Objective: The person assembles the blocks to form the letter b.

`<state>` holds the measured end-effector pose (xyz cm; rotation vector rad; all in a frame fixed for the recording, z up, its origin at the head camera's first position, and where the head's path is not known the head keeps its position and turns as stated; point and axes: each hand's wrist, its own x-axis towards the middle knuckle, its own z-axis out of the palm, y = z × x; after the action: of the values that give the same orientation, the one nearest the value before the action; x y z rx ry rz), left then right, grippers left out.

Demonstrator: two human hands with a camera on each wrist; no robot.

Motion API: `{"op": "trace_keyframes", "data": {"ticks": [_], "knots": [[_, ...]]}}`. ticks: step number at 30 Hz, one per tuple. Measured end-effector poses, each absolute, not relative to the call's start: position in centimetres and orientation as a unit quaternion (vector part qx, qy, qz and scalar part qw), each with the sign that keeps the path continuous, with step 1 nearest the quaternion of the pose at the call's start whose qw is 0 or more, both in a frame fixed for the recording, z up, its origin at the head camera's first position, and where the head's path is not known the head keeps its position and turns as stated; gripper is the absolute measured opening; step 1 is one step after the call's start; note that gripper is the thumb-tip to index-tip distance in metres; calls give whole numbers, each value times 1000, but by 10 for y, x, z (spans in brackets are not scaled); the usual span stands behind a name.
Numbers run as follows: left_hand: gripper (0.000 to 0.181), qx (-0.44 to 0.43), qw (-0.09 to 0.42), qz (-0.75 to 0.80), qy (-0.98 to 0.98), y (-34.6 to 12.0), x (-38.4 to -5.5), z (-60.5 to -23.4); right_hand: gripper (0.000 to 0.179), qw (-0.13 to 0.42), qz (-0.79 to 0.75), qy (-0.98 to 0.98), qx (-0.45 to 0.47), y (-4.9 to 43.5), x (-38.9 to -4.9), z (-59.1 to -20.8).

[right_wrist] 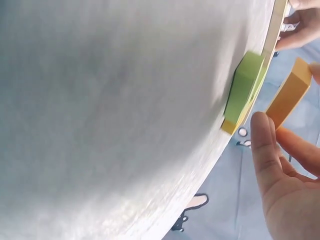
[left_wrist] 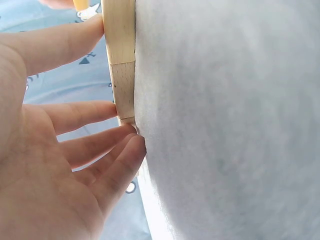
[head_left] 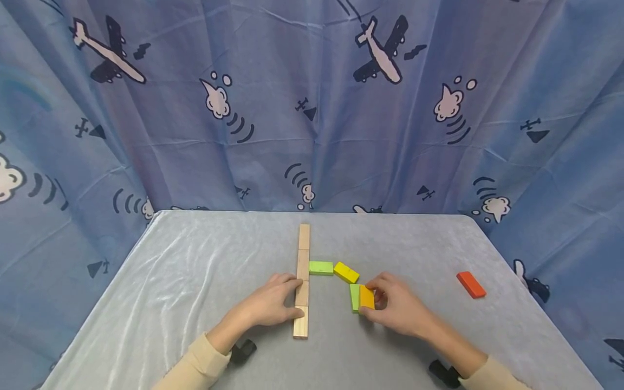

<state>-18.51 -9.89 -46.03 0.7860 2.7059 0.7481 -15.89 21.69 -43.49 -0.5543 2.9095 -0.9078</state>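
Observation:
A straight row of plain wooden blocks (head_left: 303, 265) runs front to back along the middle of the table. My left hand (head_left: 275, 299) touches its left side, thumb and fingers fairly straight and spread apart; the left wrist view shows the fingertips (left_wrist: 112, 109) right against the wood. My right hand (head_left: 397, 306) pinches an orange block (right_wrist: 289, 95) by its two ends, raised above the table. In the head view it overlaps a green block (head_left: 354, 298) lying below. Beyond that are a yellow block (head_left: 346, 272), set at a slant, and another green block (head_left: 321, 268) against the wooden row.
A red block (head_left: 471, 285) lies alone at the right of the table. The grey cloth-covered table (head_left: 195, 260) ends in front of a blue curtain (head_left: 273, 108) printed with aeroplanes.

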Motion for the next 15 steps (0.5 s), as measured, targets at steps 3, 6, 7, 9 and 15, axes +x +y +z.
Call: {"op": "trace_keyframes", "data": {"ticks": [3,6,7,9,15], "knots": [[69,268,111,253,923,-99,-185,-460,42,37,-288,939,-182,213,-153,-434],[69,267,110,255,923,-99,-185,-460,43,53,-282,940,-183,211,-148,-433],[69,267,110,255,923,-99,-185,-460,43,57,-280,941,-183,211,-147,-433],[69,266,111,256,923,-99,-185,-459,44,64,-274,942,-183,210,-144,-433],[69,266,112,261,921,-99,-184,-458,49,82,-271,939,-196,209,-134,-438]]}}
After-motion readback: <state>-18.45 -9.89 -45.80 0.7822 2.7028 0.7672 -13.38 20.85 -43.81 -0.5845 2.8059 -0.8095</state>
